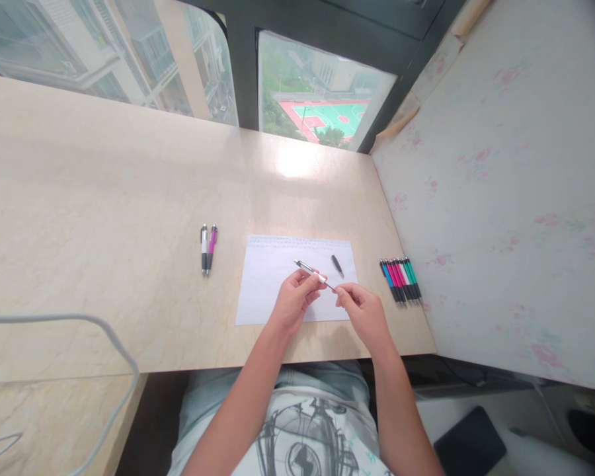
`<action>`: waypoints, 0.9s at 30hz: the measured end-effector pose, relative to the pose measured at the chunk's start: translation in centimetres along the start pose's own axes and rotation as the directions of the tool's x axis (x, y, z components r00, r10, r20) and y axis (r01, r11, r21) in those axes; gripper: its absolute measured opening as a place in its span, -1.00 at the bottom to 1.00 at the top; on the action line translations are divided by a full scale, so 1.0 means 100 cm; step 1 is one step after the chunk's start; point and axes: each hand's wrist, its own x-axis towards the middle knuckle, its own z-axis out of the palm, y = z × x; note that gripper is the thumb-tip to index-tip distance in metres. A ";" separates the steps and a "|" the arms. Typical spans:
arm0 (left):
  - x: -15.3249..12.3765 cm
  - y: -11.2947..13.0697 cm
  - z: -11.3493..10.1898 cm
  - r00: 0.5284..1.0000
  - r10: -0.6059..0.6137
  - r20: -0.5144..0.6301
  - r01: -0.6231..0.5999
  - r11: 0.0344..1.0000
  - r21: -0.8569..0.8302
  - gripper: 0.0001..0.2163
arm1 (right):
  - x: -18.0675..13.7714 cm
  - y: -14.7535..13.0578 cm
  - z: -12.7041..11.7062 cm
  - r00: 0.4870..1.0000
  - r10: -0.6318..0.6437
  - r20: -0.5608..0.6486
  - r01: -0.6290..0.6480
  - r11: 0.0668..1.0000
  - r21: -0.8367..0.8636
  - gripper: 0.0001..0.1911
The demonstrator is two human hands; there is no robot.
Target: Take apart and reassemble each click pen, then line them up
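My left hand (293,299) is closed around the white barrel of a ballpoint pen (305,267), its clip end pointing up and left. From the barrel's lower end sticks out a thin dark refill (330,287). The fingertips of my right hand (365,312) pinch the refill's free end. Both hands are over a sheet of white paper (265,291) with rows of faint writing along its top. On the sheet, just above my right hand, lies a loose black lower grip part of a pen (337,266).
To the left, a white pen (203,248) and a purple pen (211,248) lie side by side. Right of the paper is a row of several coloured pens (400,281), near the wall (500,218). A grey cable (114,340) loops over the desk's left front. Windows stand behind.
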 end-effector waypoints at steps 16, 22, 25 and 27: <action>0.005 0.007 -0.004 0.995 0.005 -0.098 -0.033 0.958 -0.286 -0.85 | 0.029 0.011 0.001 0.990 -0.008 -0.144 -0.032 0.961 -0.276 -0.57; 0.008 0.011 -0.008 0.989 -0.037 -0.143 -0.035 0.884 -0.466 -0.90 | 0.046 0.019 0.018 0.994 -0.005 -0.106 -0.057 0.821 -0.568 -0.65; 0.008 0.010 -0.008 0.986 -0.047 -0.162 -0.036 0.880 -0.474 -0.91 | 0.049 0.019 0.024 0.993 0.042 -0.114 -0.105 0.772 -0.626 -0.64; 0.009 0.010 -0.009 0.983 -0.052 -0.177 -0.038 0.882 -0.471 -0.91 | 0.050 0.019 0.025 0.989 0.091 -0.120 -0.148 0.745 -0.650 -0.65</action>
